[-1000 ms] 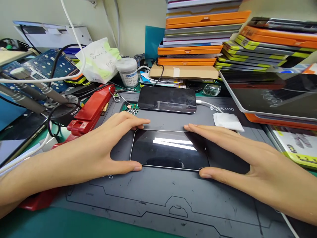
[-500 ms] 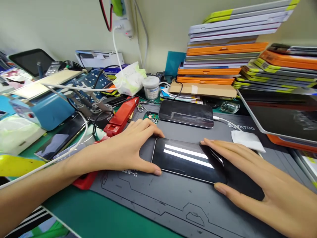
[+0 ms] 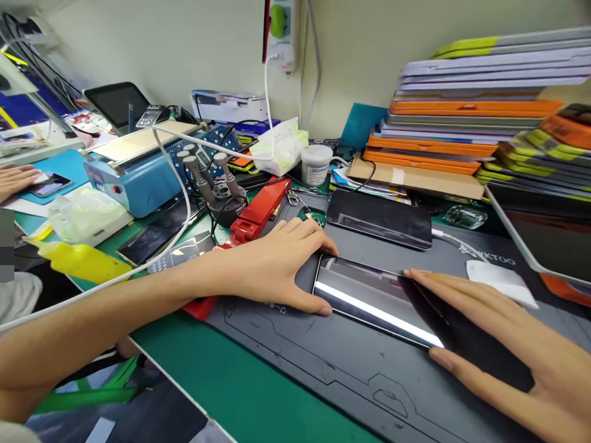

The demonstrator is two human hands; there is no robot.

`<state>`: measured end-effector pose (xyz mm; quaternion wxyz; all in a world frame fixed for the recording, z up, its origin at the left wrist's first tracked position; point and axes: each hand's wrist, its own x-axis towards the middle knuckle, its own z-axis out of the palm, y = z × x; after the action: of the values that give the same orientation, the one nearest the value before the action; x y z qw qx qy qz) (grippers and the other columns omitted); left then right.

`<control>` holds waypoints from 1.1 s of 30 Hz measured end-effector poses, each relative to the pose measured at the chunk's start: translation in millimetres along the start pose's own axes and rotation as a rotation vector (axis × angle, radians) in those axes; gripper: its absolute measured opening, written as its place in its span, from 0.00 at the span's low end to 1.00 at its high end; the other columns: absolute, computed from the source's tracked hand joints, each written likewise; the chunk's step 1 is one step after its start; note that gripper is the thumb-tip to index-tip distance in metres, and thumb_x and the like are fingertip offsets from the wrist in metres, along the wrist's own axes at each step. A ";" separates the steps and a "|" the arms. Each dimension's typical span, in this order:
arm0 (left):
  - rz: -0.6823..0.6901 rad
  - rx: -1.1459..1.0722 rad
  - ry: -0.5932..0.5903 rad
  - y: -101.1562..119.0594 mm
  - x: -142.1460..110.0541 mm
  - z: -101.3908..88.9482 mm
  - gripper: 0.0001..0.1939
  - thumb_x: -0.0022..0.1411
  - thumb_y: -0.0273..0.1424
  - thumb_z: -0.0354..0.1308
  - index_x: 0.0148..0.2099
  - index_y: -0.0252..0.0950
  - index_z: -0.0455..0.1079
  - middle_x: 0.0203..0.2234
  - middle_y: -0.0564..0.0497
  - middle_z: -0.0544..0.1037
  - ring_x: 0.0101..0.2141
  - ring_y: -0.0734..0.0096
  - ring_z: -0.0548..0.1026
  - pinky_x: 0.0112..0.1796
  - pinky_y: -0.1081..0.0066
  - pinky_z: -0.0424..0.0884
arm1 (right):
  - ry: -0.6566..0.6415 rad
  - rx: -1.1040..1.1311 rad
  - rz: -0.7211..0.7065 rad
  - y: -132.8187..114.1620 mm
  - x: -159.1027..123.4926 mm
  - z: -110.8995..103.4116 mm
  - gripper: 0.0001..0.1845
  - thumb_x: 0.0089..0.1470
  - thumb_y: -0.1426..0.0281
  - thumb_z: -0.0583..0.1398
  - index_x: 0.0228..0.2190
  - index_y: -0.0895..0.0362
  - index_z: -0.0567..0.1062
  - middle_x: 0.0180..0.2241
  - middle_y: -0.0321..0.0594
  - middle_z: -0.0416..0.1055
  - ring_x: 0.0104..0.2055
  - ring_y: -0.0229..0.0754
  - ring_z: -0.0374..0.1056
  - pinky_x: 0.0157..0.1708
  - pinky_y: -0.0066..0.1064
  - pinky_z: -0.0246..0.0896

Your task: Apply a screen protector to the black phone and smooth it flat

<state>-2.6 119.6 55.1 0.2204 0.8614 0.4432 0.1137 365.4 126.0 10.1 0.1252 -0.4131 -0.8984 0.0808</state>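
Note:
A dark smartphone lies face up on the grey work mat, a bright strip of light reflected on its glass. My left hand grips the phone's left end, thumb at the near edge and fingertips at the far edge. Around the right end is my right hand, its thumb on the near corner and its fingers along the far edge. Its palm side is in shadow. Just behind lies a second dark phone with a white cable plugged into its right end.
Left of the mat are a red tool, a screwdriver stand, a blue machine and a yellow bottle. Stacked orange and grey boxes rise at the back. At far left, another person's hand rests beside a phone.
My view has swung left, so everything appears further right and the other person's hand has come into sight. Both my hands keep their places on the phone; the reflection on its glass has shifted.

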 end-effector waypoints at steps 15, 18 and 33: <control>-0.049 -0.022 -0.017 -1.1 1.2 0.2 0.35 0.60 0.52 0.73 0.61 0.41 0.67 0.58 0.47 0.71 0.59 0.54 0.68 0.59 0.59 0.65 | 0.095 -0.021 -0.017 1.4 5.9 -10.0 0.38 0.64 0.44 0.61 0.70 0.39 0.65 0.62 0.37 0.77 0.51 0.61 0.82 0.51 0.52 0.83; -0.039 -0.002 -0.010 -4.1 0.6 3.7 0.35 0.61 0.53 0.72 0.62 0.42 0.68 0.58 0.47 0.71 0.59 0.53 0.68 0.59 0.58 0.66 | 0.080 0.041 -0.038 -9.5 10.5 -19.2 0.35 0.64 0.48 0.64 0.68 0.39 0.68 0.61 0.35 0.78 0.53 0.56 0.82 0.56 0.48 0.80; -0.073 0.000 0.044 -13.4 0.3 15.1 0.37 0.56 0.63 0.68 0.59 0.48 0.73 0.58 0.47 0.75 0.59 0.46 0.71 0.58 0.53 0.70 | -0.025 -0.020 -0.074 -26.3 -0.4 -33.4 0.35 0.71 0.58 0.60 0.73 0.44 0.58 0.67 0.33 0.71 0.63 0.42 0.75 0.66 0.35 0.69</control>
<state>-6.1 122.4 35.4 0.2144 0.8419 0.4793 0.1244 356.4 110.1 48.5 0.1128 -0.3798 -0.9153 0.0724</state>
